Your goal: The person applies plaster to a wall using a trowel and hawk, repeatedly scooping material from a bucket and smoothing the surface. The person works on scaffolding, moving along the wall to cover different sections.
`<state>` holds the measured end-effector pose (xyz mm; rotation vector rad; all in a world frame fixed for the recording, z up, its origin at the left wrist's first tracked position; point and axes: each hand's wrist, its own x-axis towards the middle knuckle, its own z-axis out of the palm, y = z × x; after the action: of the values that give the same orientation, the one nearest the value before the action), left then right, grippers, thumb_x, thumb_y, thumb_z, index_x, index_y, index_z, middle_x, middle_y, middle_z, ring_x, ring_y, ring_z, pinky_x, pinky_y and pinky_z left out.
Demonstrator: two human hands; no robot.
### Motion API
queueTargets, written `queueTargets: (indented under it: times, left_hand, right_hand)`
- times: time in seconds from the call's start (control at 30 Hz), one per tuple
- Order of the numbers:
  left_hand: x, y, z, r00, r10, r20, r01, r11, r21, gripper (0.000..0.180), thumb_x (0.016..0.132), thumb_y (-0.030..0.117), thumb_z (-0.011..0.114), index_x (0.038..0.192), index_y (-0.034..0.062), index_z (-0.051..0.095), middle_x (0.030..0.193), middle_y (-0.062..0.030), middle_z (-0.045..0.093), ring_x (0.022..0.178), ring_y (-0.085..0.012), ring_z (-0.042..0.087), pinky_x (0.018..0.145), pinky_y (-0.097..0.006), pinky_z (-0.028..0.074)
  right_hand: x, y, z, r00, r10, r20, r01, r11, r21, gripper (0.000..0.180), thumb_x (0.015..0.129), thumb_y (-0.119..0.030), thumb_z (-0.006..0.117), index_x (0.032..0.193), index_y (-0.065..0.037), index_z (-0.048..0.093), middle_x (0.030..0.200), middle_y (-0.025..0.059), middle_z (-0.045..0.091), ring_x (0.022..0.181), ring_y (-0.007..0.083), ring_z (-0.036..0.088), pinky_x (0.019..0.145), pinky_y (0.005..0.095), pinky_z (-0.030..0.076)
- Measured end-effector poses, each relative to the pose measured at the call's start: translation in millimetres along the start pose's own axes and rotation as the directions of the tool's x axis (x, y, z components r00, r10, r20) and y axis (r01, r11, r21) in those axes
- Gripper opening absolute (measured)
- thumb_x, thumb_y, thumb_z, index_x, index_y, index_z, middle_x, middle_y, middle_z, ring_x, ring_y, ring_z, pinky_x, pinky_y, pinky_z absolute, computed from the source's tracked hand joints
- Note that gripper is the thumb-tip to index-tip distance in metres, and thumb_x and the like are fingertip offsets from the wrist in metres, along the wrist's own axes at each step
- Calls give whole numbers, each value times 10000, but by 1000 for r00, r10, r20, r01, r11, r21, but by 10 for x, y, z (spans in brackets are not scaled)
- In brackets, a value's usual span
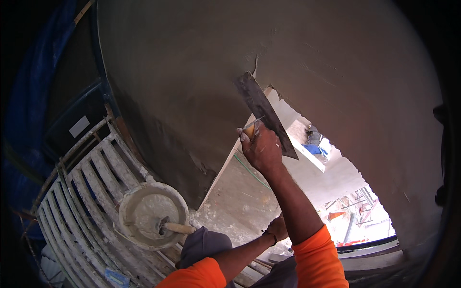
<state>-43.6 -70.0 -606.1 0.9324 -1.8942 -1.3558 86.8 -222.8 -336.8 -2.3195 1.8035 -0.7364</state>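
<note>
Item, one trowel (pixel 269 116): we find its long dark blade slanting over the upper corner of the wall opening, one end over the grey wall (pixel 168 72), the other reaching across the gap. Contact along its full length we cannot confirm.

Item, one right hand (pixel 261 148): fingers curled firmly round the trowel's yellowish handle, knuckles smeared.

Item, one left hand (pixel 277 229): low, near the right forearm and partly covered by it; whether its fingers are wide, narrow or holding something, we cannot tell.

Item, one bucket (pixel 124 211) of pale wet mix (pixel 151 206), standing on the slatted platform (pixel 98 163), a wooden-handled tool (pixel 178 228) resting in it.

Item, one ridge of plaster (pixel 256 65), just beyond the blade's upper end.

Step, as we judge it: smoothing the coat around the opening's corner. Next move, in our view: a light, even stroke, blade nearly flat, clearing that ridge without gouging the pale edge (pixel 225 168).
</note>
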Motion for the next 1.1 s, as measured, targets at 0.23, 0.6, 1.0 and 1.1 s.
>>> queueTargets:
  times: [0.23, 0.6, 1.0, 1.1]
  left_hand:
    - [86, 1, 31, 995, -98, -23, 97, 994, -48, 703, 967, 520, 596, 1329, -67, 461, 1192, -351, 660, 1140, -475, 656, 969, -523, 526]
    - [35, 22, 9, 992, -12, -128, 8, 1000, -30, 696, 923, 505, 666, 1360, -7, 490, 1188, -308, 680, 1122, -463, 663, 967, -514, 534]
    - [150, -549, 342, 989, 89, -122, -139, 857, -497, 507, 949, 455, 634, 1308, 98, 644, 1272, -194, 687, 1135, -393, 673, 963, -494, 538]
    - [118, -593, 315, 990, 53, -133, -107, 896, -431, 604, 956, 469, 629, 1405, 75, 542, 1317, -230, 649, 1148, -410, 663, 976, -502, 529]
  right_hand:
    - [235, -148, -202, 974, -34, -223, 27, 999, -33, 372, 960, -323, 723, 950, 30, 604, 852, 262, 716, 847, 464, 713, 774, 517, 558]
    - [261, -446, -489, 914, -23, -406, 115, 972, 204, 378, 966, -335, 738, 921, 27, 638, 755, 209, 713, 705, 371, 729, 702, 467, 561]
    - [620, -313, -303, 902, 37, -430, 84, 963, 258, 408, 956, -332, 750, 914, 53, 620, 716, 205, 678, 667, 301, 701, 691, 424, 542]
    - [559, -275, -434, 854, 59, -517, 122, 943, 311, 406, 954, -329, 761, 910, 49, 619, 722, 192, 681, 663, 255, 693, 671, 394, 539]
